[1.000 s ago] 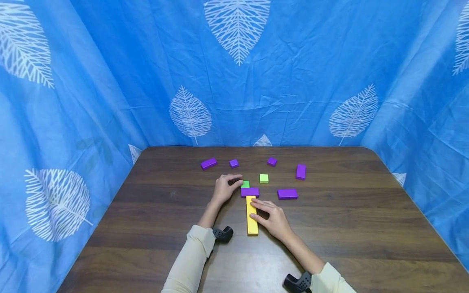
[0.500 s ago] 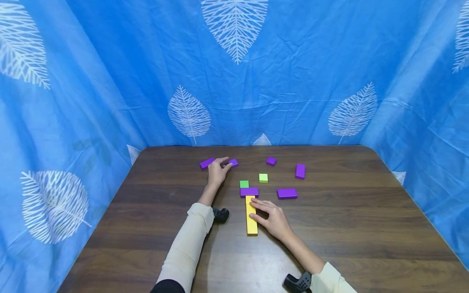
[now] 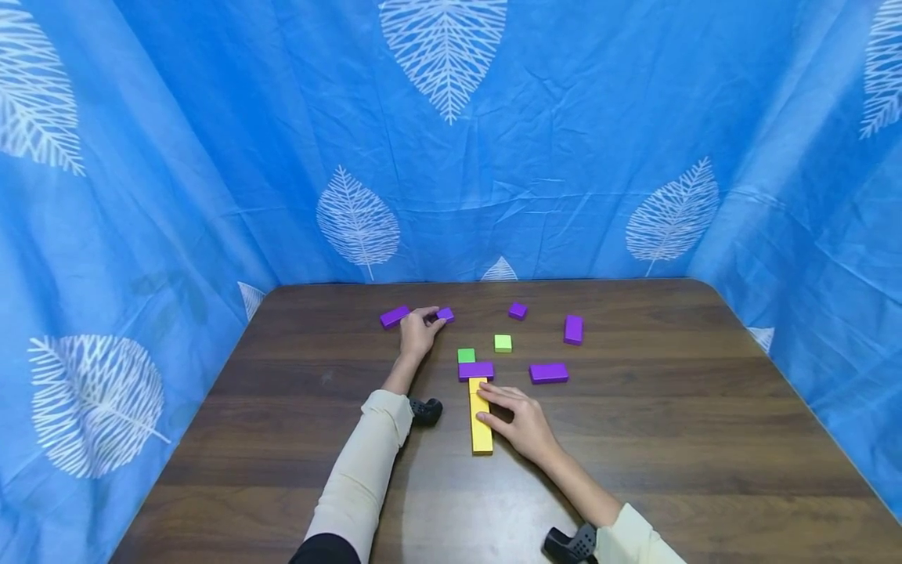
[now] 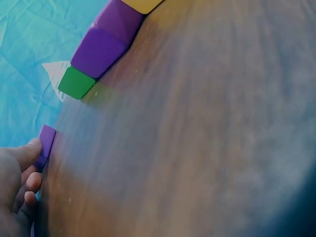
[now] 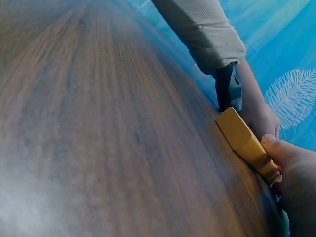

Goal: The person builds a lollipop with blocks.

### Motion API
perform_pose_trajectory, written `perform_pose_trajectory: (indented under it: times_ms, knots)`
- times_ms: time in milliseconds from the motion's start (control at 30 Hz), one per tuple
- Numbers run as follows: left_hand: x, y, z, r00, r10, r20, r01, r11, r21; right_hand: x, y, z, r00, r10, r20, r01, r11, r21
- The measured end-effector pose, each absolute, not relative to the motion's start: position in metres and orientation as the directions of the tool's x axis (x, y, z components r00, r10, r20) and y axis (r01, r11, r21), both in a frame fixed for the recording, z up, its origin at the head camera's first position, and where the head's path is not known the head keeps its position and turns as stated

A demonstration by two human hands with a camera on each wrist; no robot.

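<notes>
My left hand (image 3: 417, 335) is at the far side of the table, thumb and fingers pinching the left end of a small purple block (image 3: 445, 314). In the left wrist view the thumb lies against this purple block (image 4: 47, 141), other fingers curled below. My right hand (image 3: 524, 423) rests its thumb and fingertips on a row of yellow blocks (image 3: 481, 431) lying lengthwise. Across the row's far end lies a purple block (image 3: 476, 371), and a green block (image 3: 467, 356) sits behind its left half. In the right wrist view the thumb touches the yellow block (image 5: 242, 136).
A longer purple block (image 3: 395, 316) lies just left of my left hand. A light green block (image 3: 503, 343), a small purple block (image 3: 517, 311) and two purple blocks (image 3: 574, 330) lie to the right. A blue leaf-patterned curtain (image 3: 564, 157) surrounds the wooden table (image 3: 669, 439).
My left hand has left the green block and moved away and slightly left to the small purple block, where it now pinches. My right hand has stayed on the yellow blocks.
</notes>
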State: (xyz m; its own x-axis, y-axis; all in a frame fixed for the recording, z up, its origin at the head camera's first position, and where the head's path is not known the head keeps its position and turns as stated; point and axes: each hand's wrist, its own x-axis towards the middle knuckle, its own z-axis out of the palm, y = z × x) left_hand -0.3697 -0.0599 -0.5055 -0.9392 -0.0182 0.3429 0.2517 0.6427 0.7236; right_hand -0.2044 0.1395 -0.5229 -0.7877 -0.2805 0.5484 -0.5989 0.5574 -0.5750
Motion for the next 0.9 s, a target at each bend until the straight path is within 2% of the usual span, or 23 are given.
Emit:
perform_pose_trajectory:
  times_ms: [233, 400, 633, 900]
  knots:
    - [-0.356, -0.057, -0.507, -0.948, -0.012, 0.317, 0.258, 0.553, 0.793, -0.205, 0.139, -0.524, -0.783, -0.284, 0.553, -0.605, 0.550, -0.575]
    - [-0.339, -0.049, -0.504, -0.945, 0.066, 0.319, 0.311, 0.479, 0.821, -0.206, 0.139, -0.524, -0.779, -0.285, 0.559, -0.611, 0.546, -0.573]
    - [-0.322, -0.040, -0.503, -0.918, 0.207, 0.337, 0.396, 0.487, 0.779, -0.207, 0.139, -0.522, -0.786, -0.287, 0.548, -0.604, 0.547, -0.580]
    - [-0.319, -0.037, -0.509, -0.908, 0.256, 0.333, 0.419, 0.511, 0.750, -0.207, 0.140, -0.521, -0.783, -0.294, 0.548, -0.608, 0.547, -0.575]
